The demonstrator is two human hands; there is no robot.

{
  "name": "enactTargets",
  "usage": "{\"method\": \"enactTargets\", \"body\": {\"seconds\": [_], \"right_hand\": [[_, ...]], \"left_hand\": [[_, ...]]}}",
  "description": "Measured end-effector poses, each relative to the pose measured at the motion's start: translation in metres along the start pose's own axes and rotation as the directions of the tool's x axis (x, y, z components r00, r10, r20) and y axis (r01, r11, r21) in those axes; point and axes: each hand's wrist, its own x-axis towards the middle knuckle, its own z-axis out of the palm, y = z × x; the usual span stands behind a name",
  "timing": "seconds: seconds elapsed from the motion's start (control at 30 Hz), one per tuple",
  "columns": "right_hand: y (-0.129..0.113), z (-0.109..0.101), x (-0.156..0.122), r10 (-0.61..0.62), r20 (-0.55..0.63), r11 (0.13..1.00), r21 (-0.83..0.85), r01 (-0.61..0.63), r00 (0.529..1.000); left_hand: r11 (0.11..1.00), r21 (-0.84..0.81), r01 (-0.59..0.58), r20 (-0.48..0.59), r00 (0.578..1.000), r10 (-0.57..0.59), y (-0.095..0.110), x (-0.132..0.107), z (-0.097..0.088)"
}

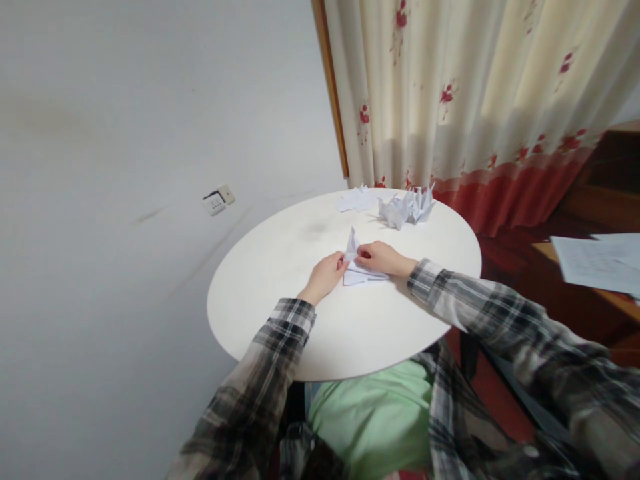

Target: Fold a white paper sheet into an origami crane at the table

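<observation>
A folded white paper piece [352, 243] stands between my hands near the middle of the round white table [280, 280], its narrow point facing away from me. My left hand [325, 273] pinches its left side with thumb and fingers. On the right side, my right hand [383, 258] grips it with bent fingers. Below my fingertips lies flat, layered white folded paper [361, 275]; I cannot tell whether it is part of the same piece. My fingers hide some of the folds.
Several folded paper cranes [407, 209] stand at the table's back right. Flatter white papers [357, 199] lie beside them. A wall with a socket [214, 204] is on the left, a flowered curtain [465, 100] behind. Printed sheets [595, 261] rest on a wooden surface at right.
</observation>
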Motion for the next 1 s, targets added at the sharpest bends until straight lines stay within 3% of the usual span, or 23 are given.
{"method": "enactTargets", "body": {"seconds": [0.5, 0.7, 1.0], "right_hand": [[0.0008, 0.0015, 0.0012, 0.025, 0.057, 1.000, -0.012, -0.025, 0.998], [0.0006, 0.0007, 0.0006, -0.011, 0.060, 1.000, -0.003, 0.011, 0.998], [0.0007, 0.0011, 0.0004, -0.006, 0.067, 1.000, 0.016, 0.005, 0.998]], "left_hand": [[0.993, -0.119, 0.006, -0.057, 0.998, -0.013, 0.0057, -0.0002, -0.0046], [0.993, -0.072, 0.098, -0.060, 0.993, -0.103, 0.0021, -0.0005, -0.0030], [0.996, -0.008, 0.086, -0.011, 0.996, -0.087, 0.0019, 0.0012, -0.0042]]}}
